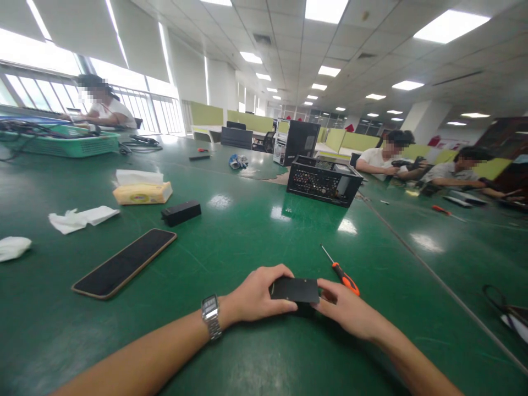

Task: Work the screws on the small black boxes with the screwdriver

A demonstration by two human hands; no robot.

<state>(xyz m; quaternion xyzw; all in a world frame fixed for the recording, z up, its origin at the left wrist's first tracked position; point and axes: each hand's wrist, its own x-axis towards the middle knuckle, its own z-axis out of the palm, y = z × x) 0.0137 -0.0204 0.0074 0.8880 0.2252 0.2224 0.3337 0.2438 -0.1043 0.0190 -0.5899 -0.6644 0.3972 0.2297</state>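
A flat-topped black rectangular box (296, 290) is held between my two hands, low over the green table. My left hand (259, 294) grips its left end, thumb along the near edge and fingers at the far side. At the right end, my right hand (348, 308) pinches the box with thumb and fingertips. Beyond my right hand lies a screwdriver (345, 278) with an orange and black handle, its shaft pointing away to the left. The underside of the box is hidden.
Left on the green table (231, 236) are a phone (126, 264), another black box (181, 213), a tissue pack (143, 192) and crumpled tissues (82, 218). Farther off stand a black computer case frame (324, 181), a computer tower (301, 142) and a green basket (78, 146). Several people sit around.
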